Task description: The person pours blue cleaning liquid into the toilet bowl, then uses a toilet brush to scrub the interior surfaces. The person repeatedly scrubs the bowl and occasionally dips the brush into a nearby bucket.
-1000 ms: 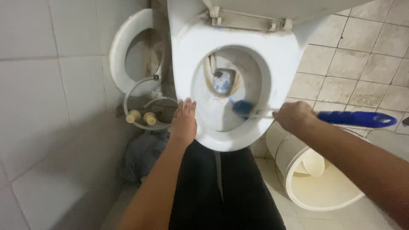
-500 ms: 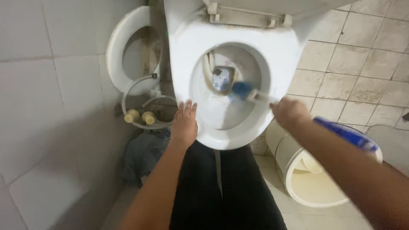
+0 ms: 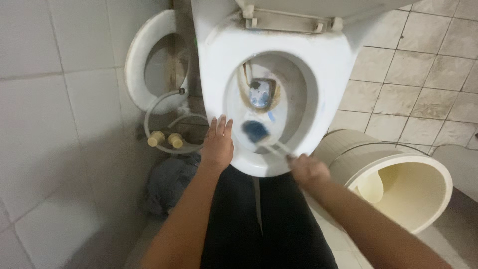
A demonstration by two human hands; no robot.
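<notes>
A white toilet bowl without a seat fills the upper middle, with blue water at its drain. My left hand lies flat on the bowl's front-left rim, fingers spread. My right hand is at the front rim, closed around the handle of a toilet brush. The brush's blue head presses on the inner front wall of the bowl, and its pale shaft runs back to my fist. The rest of the handle is hidden by my hand and forearm.
A detached white toilet seat leans on the tiled wall at left, above a hose with two yellow fittings. A cream bucket lies on its side at right on the tiled floor. A grey cloth sits beside my dark-trousered legs.
My right hand swung from the bowl's right side to its front rim, bringing the brush head from the right wall, past the drain, to the front-left inner wall. The left hand stayed put.
</notes>
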